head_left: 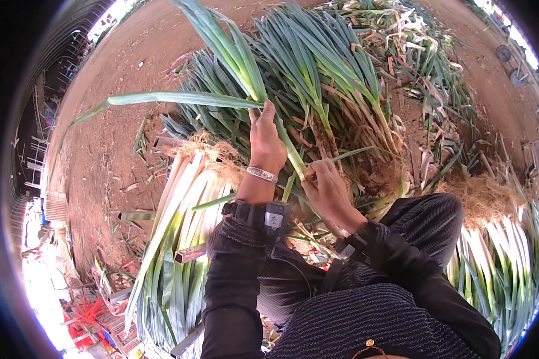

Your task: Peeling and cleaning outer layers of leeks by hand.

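Note:
A long green onion (291,145) slants across the space in front of me, its blue-green leaves fanning up and out to the left. My left hand (267,142) is closed around its upper stalk, just below where the leaves part. Lower down, my right hand (330,192) has its fingers pinched at the paler part of the stalk. A thin green leaf trails to the right from near those fingers. The root end is hidden by my right hand. Right beyond both hands lies a heap of untrimmed green onions (305,66) with brown outer leaves and soil-covered roots.
At my left, a stack of pale peeled green onions (182,206) lies roots-away on a metal frame (190,253). Another peeled stack (497,257) is at my right. Stripped leaves (428,78) cover the ground at the back right. Red strings (87,320) lie at lower left.

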### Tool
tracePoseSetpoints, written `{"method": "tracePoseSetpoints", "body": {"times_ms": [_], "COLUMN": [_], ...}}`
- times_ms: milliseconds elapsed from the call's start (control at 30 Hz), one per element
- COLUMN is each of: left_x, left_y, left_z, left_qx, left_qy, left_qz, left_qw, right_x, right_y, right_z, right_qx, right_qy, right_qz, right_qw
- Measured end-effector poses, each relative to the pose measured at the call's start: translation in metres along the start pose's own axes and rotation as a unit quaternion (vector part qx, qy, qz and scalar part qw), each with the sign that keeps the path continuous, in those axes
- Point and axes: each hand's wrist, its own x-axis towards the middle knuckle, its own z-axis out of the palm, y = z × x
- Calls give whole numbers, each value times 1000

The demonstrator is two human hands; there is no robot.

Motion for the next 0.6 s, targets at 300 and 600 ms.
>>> {"method": "tracePoseSetpoints", "body": {"times_ms": [300,600], "left_x": [-9,-19], "left_y": [8,19], "left_z": [1,6], "left_qx": [29,49], "left_qy": [-54,-13], "left_qz": [22,-23], "left_qw": [998,998], "right_x": [7,13], "right_y": [24,34], "right_z": [3,-8], "right_qx": [-54,-28], "right_qy": [71,72], "right_qz": [-3,-27], "right_qw": [996,997]}}
